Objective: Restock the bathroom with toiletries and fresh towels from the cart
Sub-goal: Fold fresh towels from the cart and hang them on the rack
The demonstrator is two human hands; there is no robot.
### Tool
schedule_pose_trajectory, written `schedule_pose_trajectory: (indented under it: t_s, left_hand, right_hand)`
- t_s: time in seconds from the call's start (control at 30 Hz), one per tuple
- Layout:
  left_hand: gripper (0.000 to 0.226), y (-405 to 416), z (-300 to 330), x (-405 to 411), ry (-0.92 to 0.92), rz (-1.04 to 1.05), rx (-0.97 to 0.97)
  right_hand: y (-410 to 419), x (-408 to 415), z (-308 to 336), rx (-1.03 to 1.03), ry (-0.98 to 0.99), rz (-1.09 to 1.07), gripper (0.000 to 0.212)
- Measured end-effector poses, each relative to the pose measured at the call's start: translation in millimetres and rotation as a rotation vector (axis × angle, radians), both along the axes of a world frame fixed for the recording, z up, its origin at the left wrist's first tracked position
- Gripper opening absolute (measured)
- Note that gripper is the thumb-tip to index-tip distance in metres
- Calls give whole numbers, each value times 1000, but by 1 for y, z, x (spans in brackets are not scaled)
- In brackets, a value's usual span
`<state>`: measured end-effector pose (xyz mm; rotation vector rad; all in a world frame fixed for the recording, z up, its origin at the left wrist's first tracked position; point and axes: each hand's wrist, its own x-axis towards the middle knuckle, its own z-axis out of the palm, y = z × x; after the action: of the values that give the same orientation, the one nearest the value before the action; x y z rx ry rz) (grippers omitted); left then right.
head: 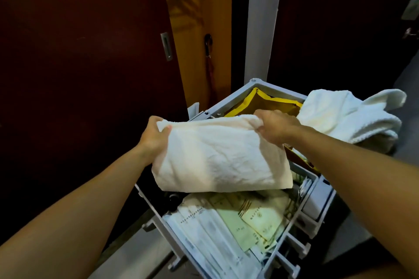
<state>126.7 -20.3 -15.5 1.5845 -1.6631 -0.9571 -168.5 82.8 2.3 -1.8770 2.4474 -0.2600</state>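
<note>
Both forearms reach in over grey cart (316, 190). Folded white towel (220, 154) held up above cart tray, left hand (152, 137) fingers pinching its left top corner, right hand (275, 128) fingers clenched on right top corner. Second towel (353, 114) heaped on cart's far right. Packaged toiletries (235, 222) fill tray below.

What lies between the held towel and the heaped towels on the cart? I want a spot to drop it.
In the head view, the yellow-rimmed bag opening and the right hand.
</note>
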Motion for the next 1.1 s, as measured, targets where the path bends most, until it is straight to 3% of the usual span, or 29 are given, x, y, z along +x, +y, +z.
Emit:
schedule_pose_trajectory:
  t_s: [0.3,0.4,0.5,0.57,0.63,0.77,0.93,1.1]
  left_hand:
    - [31,-16,-37,-21,-344,73,-182]
    - [38,-17,-48,-27,-623,68,-235]
    - [35,-26,-55,-34,-884,-7,-443]
    - [28,-31,-57,-36,-874,-179,-543]
    - [33,-33,-63,-33,-766,-377,-496]
    - [68,-37,-73,-23,-801,-483,-141]
    - [91,-35,-74,-24,-893,-491,-126]
    - [82,-24,-58,-31,-1113,-485,-136]
  right_hand:
    - [-31,4,-40,-196,-83,-86,28]
    - [-35,17,-42,-248,150,-148,53]
    - [-45,49,-47,-337,176,209,52]
    - [-46,67,-58,-110,94,423,65]
    - [-43,68,-71,82,97,459,76]
    - [-43,50,-76,74,143,365,83]
    - [-37,38,-78,112,180,32,87]
    - [-38,33,-76,135,113,-14,94]
